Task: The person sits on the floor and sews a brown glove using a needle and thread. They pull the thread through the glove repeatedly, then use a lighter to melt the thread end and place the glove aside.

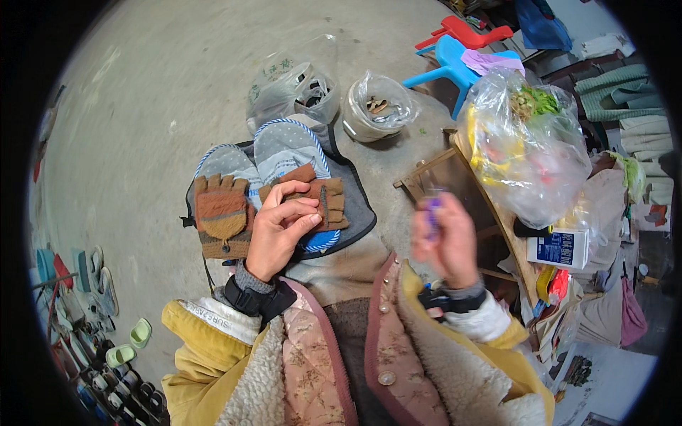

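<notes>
My left hand (284,228) is raised over my lap with its thumb and fingertips pinched together; anything between them is too small to make out. My right hand (449,238), smeared by motion, is off to the right with its fingers closed on a small purple thing (432,216) whose kind I cannot tell. A brown and rust knitted fingerless glove (222,213) lies left of my left hand. Its mate (331,204) lies partly behind that hand. Under both are grey dotted insole-shaped pads (288,145) with blue-striped edging, on a dark grey cloth (353,192).
Beyond my lap stand a clear plastic bag (295,92) and a lined white bucket (369,117). At right, a wooden table (513,259) bears a bulging clear bag (526,156) and a blue-and-white box (559,248). A blue stool (451,64) stands behind; shoes (121,383) lie at lower left.
</notes>
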Motion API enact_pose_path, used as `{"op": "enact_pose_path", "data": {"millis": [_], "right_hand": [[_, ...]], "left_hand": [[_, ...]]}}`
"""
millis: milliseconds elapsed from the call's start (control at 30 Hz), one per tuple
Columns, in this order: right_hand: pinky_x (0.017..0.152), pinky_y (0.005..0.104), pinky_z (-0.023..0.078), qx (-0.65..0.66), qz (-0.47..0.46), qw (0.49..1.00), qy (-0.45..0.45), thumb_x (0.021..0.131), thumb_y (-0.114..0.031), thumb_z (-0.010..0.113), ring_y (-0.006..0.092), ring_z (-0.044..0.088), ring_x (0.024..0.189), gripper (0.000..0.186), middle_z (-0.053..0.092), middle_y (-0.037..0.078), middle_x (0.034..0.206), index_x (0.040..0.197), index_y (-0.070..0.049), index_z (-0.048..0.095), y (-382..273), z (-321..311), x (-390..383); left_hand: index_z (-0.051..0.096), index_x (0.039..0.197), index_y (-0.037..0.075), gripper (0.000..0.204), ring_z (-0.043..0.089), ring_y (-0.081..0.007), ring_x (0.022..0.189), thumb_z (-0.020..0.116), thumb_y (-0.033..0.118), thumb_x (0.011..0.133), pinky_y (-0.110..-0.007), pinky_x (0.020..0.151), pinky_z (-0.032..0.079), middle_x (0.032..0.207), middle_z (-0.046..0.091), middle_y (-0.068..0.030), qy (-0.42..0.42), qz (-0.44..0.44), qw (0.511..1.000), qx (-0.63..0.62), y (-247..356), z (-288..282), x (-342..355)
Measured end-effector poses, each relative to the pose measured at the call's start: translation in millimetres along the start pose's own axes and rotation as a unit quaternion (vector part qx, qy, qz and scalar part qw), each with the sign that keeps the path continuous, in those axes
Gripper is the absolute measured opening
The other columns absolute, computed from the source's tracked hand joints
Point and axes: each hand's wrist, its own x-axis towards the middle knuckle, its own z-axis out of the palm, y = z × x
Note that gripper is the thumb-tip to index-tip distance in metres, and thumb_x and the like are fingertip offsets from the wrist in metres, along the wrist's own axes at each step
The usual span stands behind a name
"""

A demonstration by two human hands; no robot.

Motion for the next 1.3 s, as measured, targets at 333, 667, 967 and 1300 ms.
{"op": "enact_pose_path", "data": {"millis": [333, 667, 967, 1300], "right_hand": [[0.037, 0.0192, 0.018, 0.022, 0.312, 0.949, -0.026, 0.093, -0.066, 0.03, 0.0029, 0.025, 0.044, 0.061, 0.037, -0.006, 0.058, 0.07, -0.013, 0.046, 60, 76, 65], [0.038, 0.0236, 0.013, -0.104, 0.276, 0.955, 0.02, 0.093, -0.06, 0.036, 0.0047, 0.021, 0.04, 0.057, 0.03, -0.007, 0.049, 0.061, -0.014, 0.041, 68, 84, 66], [0.035, 0.0224, 0.015, -0.101, 0.252, 0.96, 0.07, 0.096, -0.052, 0.035, 0.0053, 0.021, 0.038, 0.052, 0.033, -0.005, 0.05, 0.066, -0.011, 0.045, 68, 92, 60], [0.033, 0.0218, 0.017, -0.086, 0.24, 0.962, 0.102, 0.096, -0.048, 0.037, 0.0049, 0.024, 0.036, 0.049, 0.037, -0.004, 0.05, 0.068, -0.01, 0.047, 75, 100, 56]], "left_hand": [[0.069, 0.095, 0.0, 0.013, 0.056, -0.0172, 0.105, 0.068, 0.002, 0.082, -0.026, 0.083, 0.047, 0.123, 0.05, -0.0103, 0.011, -0.009, 0.999, -0.037, -13, -6, -2], [0.069, 0.092, 0.0, 0.011, 0.054, -0.019, 0.11, 0.069, 0.003, 0.081, -0.027, 0.083, 0.047, 0.122, 0.053, -0.0121, 0.013, -0.025, 0.997, -0.076, -12, -4, -2], [0.069, 0.092, 0.0, 0.012, 0.055, -0.0191, 0.108, 0.069, 0.003, 0.08, -0.027, 0.082, 0.048, 0.122, 0.053, -0.0126, 0.019, -0.006, 0.996, -0.084, -16, -4, -7], [0.068, 0.092, -0.001, 0.012, 0.055, -0.0203, 0.107, 0.067, 0.003, 0.081, -0.029, 0.083, 0.048, 0.122, 0.052, -0.0137, 0.034, 0.019, 0.996, -0.083, -17, -6, -19]]}}
